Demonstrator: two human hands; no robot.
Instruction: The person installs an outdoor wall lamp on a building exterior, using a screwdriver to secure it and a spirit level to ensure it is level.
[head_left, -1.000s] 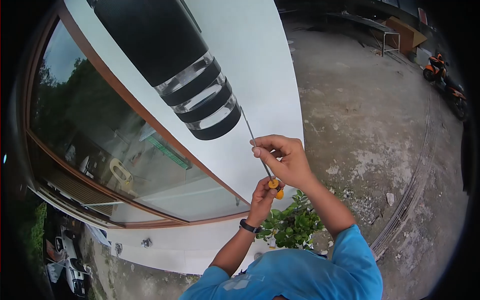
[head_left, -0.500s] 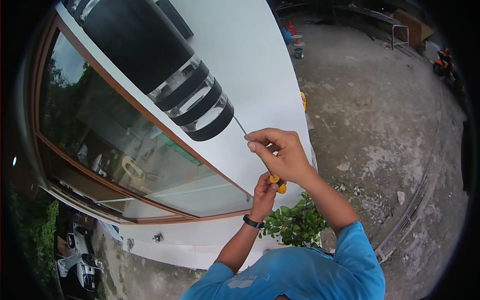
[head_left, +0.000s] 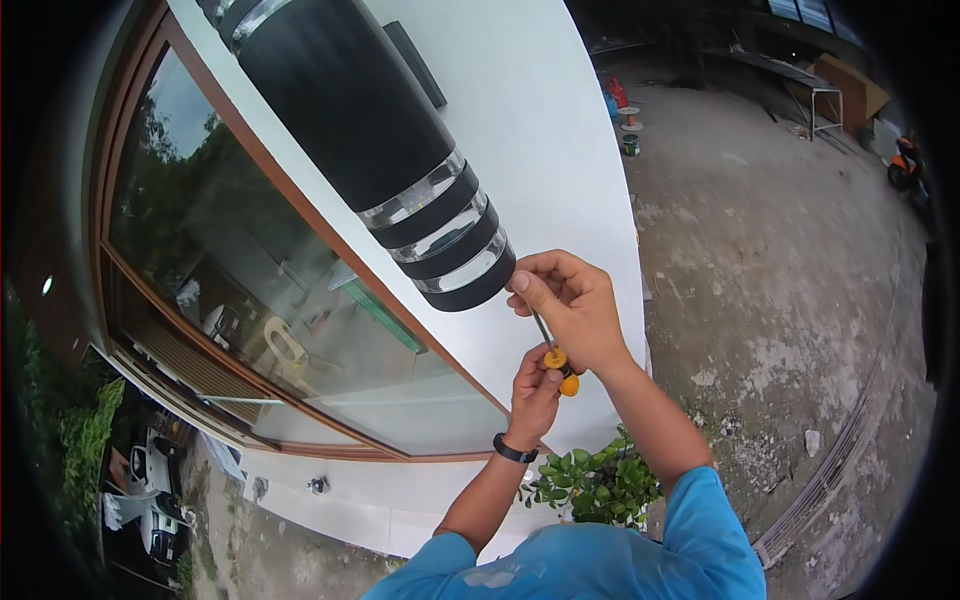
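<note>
A black cylindrical wall lamp (head_left: 345, 100) with clear bands near its end slants across the upper view. My left hand (head_left: 535, 400), with a dark band on the wrist, is closed around the yellow-and-black handle of a screwdriver (head_left: 543, 330). The metal shaft runs up toward the lamp's lower end. There my right hand (head_left: 580, 305) pinches around the shaft's upper part, its fingertips against or very close to the lamp's rim. The screwdriver's tip is hidden behind those fingers.
The lamp is beside a white wall (head_left: 540, 130). To the left is a brown-framed glass window (head_left: 250, 250). A leafy plant (head_left: 600, 480) grows below my right forearm. A metal-legged table (head_left: 825, 105) and an orange motorcycle (head_left: 903, 165) stand farther off on the concrete ground.
My right hand has slid up the screwdriver shaft to the lamp's lower end. My left hand still grips the handle. The whole view has shifted slightly, with the lamp now lower and farther right.
</note>
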